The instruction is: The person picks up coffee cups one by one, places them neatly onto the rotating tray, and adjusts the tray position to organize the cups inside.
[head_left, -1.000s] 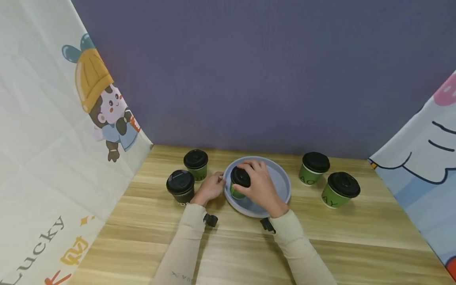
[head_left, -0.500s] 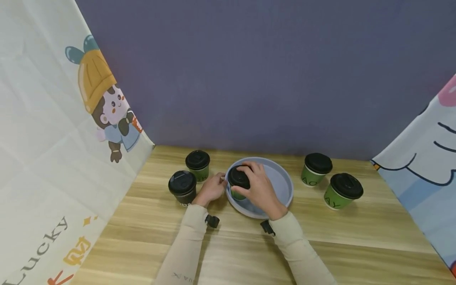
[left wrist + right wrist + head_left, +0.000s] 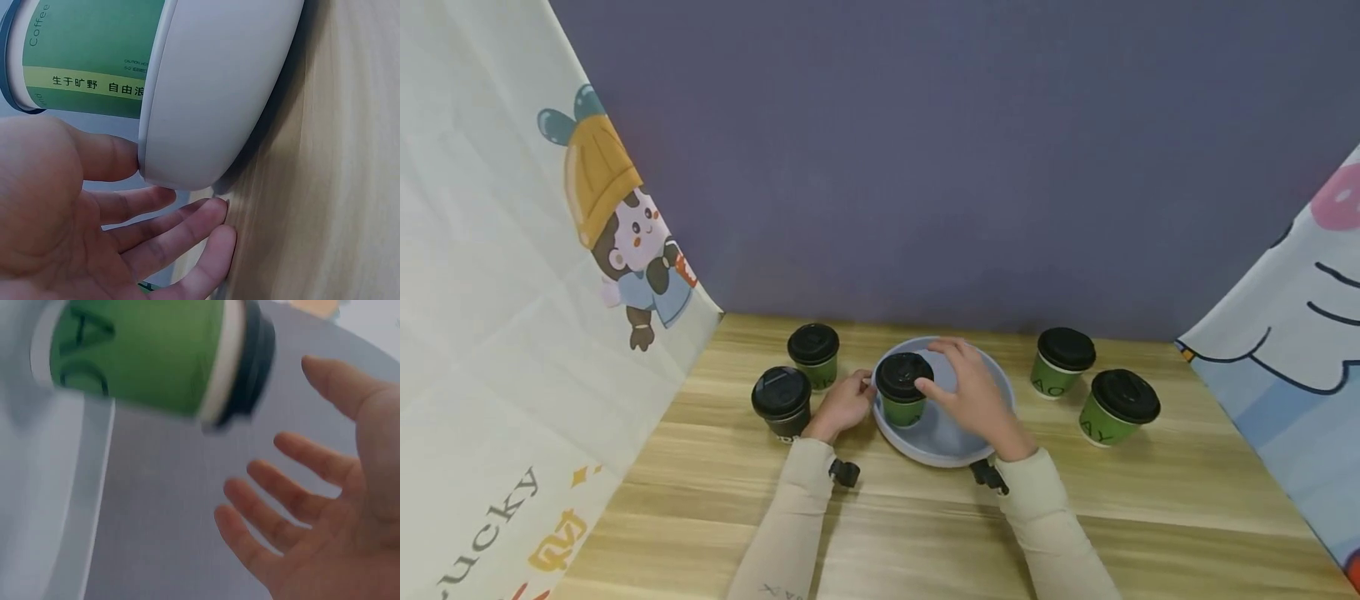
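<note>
A green paper coffee cup (image 3: 904,402) with a black lid stands upright at the left side of a round blue-grey plate (image 3: 992,375). My right hand (image 3: 976,400) is just right of the cup, fingers spread and holding nothing; in the right wrist view, a gap shows between the fingers and the lid. My left hand (image 3: 844,404) pinches the plate's left rim between thumb (image 3: 112,156) and index finger, its other fingers loosely bent near the tabletop. The plate's raised side wall (image 3: 219,94) fills much of the left wrist view.
Left of my left hand stand a dark lidded cup (image 3: 782,404) and a green lidded cup (image 3: 815,354) behind it. Two more green cups (image 3: 1062,362) (image 3: 1117,408) stand right of the plate. A purple-grey wall (image 3: 925,167) rises behind the wooden table (image 3: 910,533).
My right hand has let go of the cup's lid and moved right, its fingers opening. The cup stays on the plate. My left hand keeps its place at the rim.
</note>
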Available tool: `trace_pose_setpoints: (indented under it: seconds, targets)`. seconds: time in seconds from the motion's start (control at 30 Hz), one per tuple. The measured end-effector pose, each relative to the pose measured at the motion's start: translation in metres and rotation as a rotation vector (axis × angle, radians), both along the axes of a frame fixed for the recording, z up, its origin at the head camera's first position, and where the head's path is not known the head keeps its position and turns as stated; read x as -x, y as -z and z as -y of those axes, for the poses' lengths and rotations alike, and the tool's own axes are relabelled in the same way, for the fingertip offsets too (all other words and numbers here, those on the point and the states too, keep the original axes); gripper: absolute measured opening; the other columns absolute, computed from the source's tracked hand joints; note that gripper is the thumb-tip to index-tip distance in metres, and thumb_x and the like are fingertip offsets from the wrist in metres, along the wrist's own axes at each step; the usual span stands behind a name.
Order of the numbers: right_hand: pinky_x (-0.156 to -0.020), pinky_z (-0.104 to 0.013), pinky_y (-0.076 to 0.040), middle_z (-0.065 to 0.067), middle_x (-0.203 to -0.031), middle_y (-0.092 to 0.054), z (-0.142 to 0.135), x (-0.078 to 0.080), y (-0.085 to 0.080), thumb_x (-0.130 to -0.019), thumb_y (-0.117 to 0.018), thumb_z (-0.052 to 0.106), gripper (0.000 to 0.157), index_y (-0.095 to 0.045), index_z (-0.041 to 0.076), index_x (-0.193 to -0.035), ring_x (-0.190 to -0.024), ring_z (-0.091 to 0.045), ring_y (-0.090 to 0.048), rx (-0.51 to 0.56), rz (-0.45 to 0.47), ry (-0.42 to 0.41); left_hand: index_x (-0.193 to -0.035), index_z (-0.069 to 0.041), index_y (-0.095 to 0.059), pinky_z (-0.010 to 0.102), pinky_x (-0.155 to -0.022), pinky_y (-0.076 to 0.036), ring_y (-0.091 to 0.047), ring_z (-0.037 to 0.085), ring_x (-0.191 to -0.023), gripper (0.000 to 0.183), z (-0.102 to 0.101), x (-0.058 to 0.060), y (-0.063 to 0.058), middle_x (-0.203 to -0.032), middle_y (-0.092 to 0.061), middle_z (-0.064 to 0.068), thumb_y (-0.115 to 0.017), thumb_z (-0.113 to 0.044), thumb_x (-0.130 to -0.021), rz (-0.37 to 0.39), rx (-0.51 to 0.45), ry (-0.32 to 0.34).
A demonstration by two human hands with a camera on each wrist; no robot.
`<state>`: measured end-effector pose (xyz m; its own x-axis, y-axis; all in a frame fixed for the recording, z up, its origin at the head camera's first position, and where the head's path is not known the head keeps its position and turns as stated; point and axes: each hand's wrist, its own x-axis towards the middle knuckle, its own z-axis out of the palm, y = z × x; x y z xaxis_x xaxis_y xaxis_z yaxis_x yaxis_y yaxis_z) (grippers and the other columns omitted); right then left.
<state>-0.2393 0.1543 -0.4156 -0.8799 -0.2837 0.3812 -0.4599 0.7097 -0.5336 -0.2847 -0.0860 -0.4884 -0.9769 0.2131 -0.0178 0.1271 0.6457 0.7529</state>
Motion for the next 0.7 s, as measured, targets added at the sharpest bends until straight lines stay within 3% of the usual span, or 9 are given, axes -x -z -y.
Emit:
trace_pose_setpoints:
  seconds: [0.27,0.5,0.7]
  targets:
    - [-0.095,-0.059,-0.047,-0.021,-0.131,-0.058,-0.066,0.003,-0.013,-0.098,-0.072,0.027,0.051,-0.057,0.005,-0.141,-0.117,-0.040,-0.056,0.075,-0.022,0.136,-0.144,-0.006,-0.056,0.040,-0.085,-0.054,-0.066,0.024,-0.099,0.040,0.004,-0.001,0.001,-0.117,-0.071,0.015,-0.051,-0.019,-0.106,0.006,-0.017,-0.005]
    - [-0.098,-0.063,-0.040,-0.028,-0.139,-0.052,-0.122,-0.009,-0.020,-0.102,-0.065,0.031,0.052,-0.055,0.000,-0.142,-0.123,-0.046,-0.049,0.129,-0.033,0.286,-0.144,-0.006,-0.056,0.039,-0.085,-0.054,-0.066,0.023,-0.097,0.040,0.003,-0.002,0.001,-0.115,-0.071,0.014,-0.050,-0.020,-0.107,-0.006,-0.007,-0.010]
    - [-0.094,-0.069,-0.036,-0.036,-0.147,-0.040,-0.156,-0.018,-0.021,-0.105,-0.058,0.036,0.060,-0.047,-0.004,-0.148,-0.128,-0.056,-0.038,0.123,0.047,0.401,-0.144,-0.008,-0.056,0.039,-0.086,-0.054,-0.068,0.023,-0.097,0.040,0.001,-0.004,-0.002,-0.115,-0.073,0.013,-0.051,-0.020,-0.106,-0.020,0.005,-0.012]
